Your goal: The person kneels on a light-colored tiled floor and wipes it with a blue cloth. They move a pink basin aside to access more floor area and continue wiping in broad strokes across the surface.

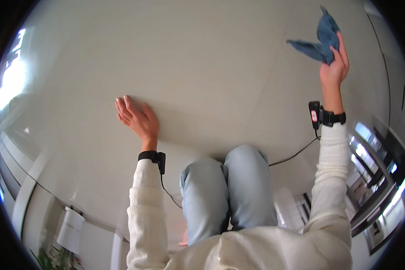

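My left hand [138, 120] is palm down on the pale, smooth floor [202, 71], its fingers somewhat spread and nothing in it. A soft shadow falls beside it. Stretched far out at the upper right, my right hand [335, 69] grips a crumpled blue cloth [328, 32]. Two pointed ends of the cloth stick out past the fingers. Whether the cloth touches the floor, I cannot tell. My knees, in light blue jeans [206, 189], are bent on the floor between my two arms.
Black strapped devices sit on my left wrist [152, 156] and right wrist [330, 118], each trailing a thin cable [295, 156]. Dark glossy furniture [374, 179] stands by my right arm. A white cylindrical object [70, 231] and green leaves [44, 260] are at lower left.
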The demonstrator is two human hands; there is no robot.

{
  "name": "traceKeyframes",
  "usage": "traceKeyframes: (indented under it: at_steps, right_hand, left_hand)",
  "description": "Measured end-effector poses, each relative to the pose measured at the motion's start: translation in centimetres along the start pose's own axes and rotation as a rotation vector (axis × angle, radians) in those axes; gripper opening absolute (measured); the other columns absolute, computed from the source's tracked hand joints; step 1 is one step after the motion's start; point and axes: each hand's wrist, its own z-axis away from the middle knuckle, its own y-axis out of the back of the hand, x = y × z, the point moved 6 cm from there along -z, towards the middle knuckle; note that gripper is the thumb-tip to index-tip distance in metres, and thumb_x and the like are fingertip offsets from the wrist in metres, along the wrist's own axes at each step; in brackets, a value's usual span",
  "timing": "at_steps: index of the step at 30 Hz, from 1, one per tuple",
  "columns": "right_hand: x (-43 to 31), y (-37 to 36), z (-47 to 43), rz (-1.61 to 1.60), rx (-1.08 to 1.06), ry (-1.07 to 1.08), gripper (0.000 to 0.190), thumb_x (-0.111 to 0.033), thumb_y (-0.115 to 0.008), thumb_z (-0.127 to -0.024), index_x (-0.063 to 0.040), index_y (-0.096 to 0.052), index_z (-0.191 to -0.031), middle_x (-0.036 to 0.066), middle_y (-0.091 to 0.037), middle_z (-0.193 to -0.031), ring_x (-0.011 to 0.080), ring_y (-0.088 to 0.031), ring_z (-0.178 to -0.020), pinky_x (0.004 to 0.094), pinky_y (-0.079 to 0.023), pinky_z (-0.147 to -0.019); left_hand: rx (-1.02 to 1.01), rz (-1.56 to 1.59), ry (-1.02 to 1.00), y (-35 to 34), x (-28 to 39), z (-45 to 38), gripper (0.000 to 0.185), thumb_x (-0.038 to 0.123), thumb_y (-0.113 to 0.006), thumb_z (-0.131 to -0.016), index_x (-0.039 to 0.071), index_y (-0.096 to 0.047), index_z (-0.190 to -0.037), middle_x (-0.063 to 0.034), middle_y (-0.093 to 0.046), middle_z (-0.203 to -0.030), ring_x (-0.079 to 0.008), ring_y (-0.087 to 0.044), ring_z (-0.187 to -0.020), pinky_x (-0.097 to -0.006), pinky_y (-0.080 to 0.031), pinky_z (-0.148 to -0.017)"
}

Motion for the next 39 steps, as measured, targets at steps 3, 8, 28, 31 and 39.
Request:
traceKeyframes:
  at_steps: [3, 8, 28, 31, 39]
  right_hand:
    - [-1.3, 11.7, 5.5, 0.079, 0.249, -0.046, 0.050, 0.009, -0.043, -0.088, 0.000, -0.055, -0.135, 0.015, -0.049, -0.142, 0.0275, -0.043, -0.133, 0.0386, -0.033, -0.112]
    - [-1.1, 35.1, 19.6, 0.324, 0.696, -0.199, 0.052, 0.010, -0.041, -0.087, 0.000, -0.053, -0.136, 0.015, -0.053, -0.137, 0.0275, -0.054, -0.120, 0.0393, -0.044, -0.104]
    - [14.2, 9.8, 11.1, 1.185, 0.537, 0.440, 0.049, 0.004, -0.052, -0.074, -0.002, -0.057, -0.123, 0.021, -0.053, -0.131, 0.0410, -0.046, -0.123, 0.0456, -0.037, -0.104]
    - [14.3, 2.9, -1.4, 1.232, 0.496, 0.415, 0.040, -0.005, -0.052, -0.082, 0.010, -0.059, -0.118, 0.028, -0.059, -0.123, 0.0413, -0.052, -0.120, 0.0461, -0.038, -0.107]
    - [8.0, 7.4, -3.9, 0.357, 0.440, 0.172, 0.039, 0.004, -0.048, -0.083, 0.002, -0.059, -0.120, 0.017, -0.061, -0.121, 0.0283, -0.057, -0.110, 0.0386, -0.046, -0.094]
  left_hand:
    - [0.014, -0.012, -0.022, -0.4, -0.1, 0.1, 0.058, 0.031, -0.047, -0.096, 0.007, -0.031, -0.145, -0.0199, -0.025, -0.154, -0.0375, -0.020, -0.144, -0.0578, -0.014, -0.114]
    - [0.008, -0.043, -0.043, -0.9, -0.5, 0.4, 0.056, 0.034, -0.045, -0.097, 0.008, -0.029, -0.145, -0.0211, -0.025, -0.153, -0.0373, -0.020, -0.144, -0.0564, -0.014, -0.114]
    - [-0.051, -0.110, -0.036, -2.2, -0.2, 0.3, 0.060, 0.047, -0.031, -0.102, 0.007, -0.028, -0.145, -0.0193, -0.022, -0.154, -0.0341, -0.018, -0.144, -0.0517, -0.019, -0.113]
    - [-0.054, -0.120, -0.047, -2.1, -0.3, 0.3, 0.060, 0.047, -0.032, -0.101, 0.007, -0.027, -0.146, -0.0194, -0.023, -0.154, -0.0340, -0.018, -0.144, -0.0513, -0.018, -0.113]
    - [-0.025, -0.081, -0.030, -1.4, 0.0, 0.2, 0.058, 0.040, -0.037, -0.100, 0.007, -0.026, -0.147, -0.0199, -0.023, -0.155, -0.0353, -0.017, -0.145, -0.0524, -0.014, -0.115]
